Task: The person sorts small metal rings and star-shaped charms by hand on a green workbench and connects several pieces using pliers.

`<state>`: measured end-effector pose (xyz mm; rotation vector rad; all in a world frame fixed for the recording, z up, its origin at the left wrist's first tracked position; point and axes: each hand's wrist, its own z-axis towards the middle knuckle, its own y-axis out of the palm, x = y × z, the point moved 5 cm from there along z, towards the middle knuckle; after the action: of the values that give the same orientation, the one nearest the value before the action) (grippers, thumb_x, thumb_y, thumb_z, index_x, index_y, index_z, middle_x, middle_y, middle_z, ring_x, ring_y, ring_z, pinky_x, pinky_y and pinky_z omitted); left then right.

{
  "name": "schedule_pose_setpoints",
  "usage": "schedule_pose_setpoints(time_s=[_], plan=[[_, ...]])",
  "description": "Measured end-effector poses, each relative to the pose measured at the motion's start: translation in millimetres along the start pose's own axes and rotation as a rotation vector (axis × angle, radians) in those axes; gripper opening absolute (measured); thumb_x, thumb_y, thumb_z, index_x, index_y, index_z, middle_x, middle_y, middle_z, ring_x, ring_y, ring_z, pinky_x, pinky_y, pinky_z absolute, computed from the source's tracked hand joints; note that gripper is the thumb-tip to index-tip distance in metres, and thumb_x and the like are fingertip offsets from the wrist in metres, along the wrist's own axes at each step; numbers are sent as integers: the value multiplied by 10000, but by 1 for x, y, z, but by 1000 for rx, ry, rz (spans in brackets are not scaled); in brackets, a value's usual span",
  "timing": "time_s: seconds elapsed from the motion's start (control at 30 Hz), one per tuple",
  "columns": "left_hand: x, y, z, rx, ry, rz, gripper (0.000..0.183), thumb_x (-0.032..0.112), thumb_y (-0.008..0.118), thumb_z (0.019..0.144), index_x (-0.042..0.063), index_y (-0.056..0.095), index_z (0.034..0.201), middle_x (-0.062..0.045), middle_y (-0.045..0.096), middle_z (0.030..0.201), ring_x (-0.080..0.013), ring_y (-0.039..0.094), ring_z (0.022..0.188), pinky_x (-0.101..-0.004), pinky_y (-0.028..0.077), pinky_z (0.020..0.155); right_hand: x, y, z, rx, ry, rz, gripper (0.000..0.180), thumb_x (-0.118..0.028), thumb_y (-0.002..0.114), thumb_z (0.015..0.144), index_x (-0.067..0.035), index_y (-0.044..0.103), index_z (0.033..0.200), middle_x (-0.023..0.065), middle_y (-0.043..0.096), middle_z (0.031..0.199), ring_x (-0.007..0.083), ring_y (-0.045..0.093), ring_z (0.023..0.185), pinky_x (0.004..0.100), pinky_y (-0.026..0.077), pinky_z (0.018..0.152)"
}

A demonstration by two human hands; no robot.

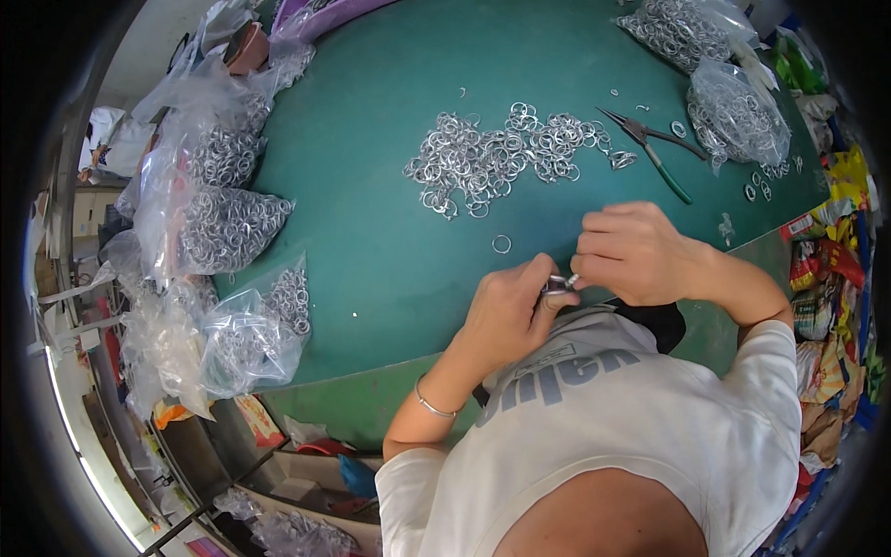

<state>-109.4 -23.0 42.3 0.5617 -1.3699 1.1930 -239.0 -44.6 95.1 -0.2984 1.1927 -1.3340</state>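
Between the thumb and curled fingers of my left hand (511, 306) I grip a few silvery metal rings (555, 285), partly hidden by the fingers. My right hand (630, 254) is closed at the right end of these rings, its fingertips pinching a small metal part (572, 280) there; its details are too small to tell. One loose metal ring (501, 244) lies on the table just beyond my left hand. Farther out is a spread heap of linked-looking metal rings (487, 157). Long-nose pliers (644, 136) with green-coated handles rest with handles apart, right of the heap.
The green tabletop (355, 230) has its near edge at my body. Clear plastic bags of rings (233, 226) line the left side; another ring-filled bag (738, 115) stands at the right. Several loose rings (762, 186) lie by it. A purple bin (327, 17) sits far left.
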Motion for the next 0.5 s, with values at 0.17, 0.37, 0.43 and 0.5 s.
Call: schedule_pose_setpoints(time_s=[0.17, 0.37, 0.43, 0.5], plan=[[-12, -5, -4, -183, -89, -566, 453, 421, 441, 905, 4, 467, 732, -57, 410, 504, -153, 408, 416, -251, 319, 412, -21, -22, 14, -126, -234, 34, 177, -118, 670, 663, -80, 497, 670, 46, 448, 631, 201, 476, 564, 314, 376, 460], [-38, -6, -4, 36, -382, -981, 409, 370, 400, 940, -16, 515, 863, -34, 417, 645, -116, 410, 551, -219, 319, 440, 25, -34, 1, 77, 164, -226, 168, -194, 617, 762, -49, 546, 715, 76, 529, 669, 252, 541, 620, 350, 423, 509], [-50, -10, -5, 131, -446, -1060, 296, 257, 439, 926, -23, 531, 899, -44, 457, 722, -124, 444, 611, -225, 357, 480, 54, -15, -20, -11, 342, -324, 188, -204, 603, 793, -28, 569, 738, 99, 540, 670, 286, 549, 645, 374, 438, 554], [-64, -8, -8, 197, -521, -1060, 195, 149, 466, 897, -26, 545, 932, -52, 492, 784, -131, 471, 661, -231, 386, 527, 84, 12, -46, 66, 522, -61, 177, -205, 604, 796, -31, 588, 771, 102, 552, 679, 291, 562, 671, 376, 444, 591]])
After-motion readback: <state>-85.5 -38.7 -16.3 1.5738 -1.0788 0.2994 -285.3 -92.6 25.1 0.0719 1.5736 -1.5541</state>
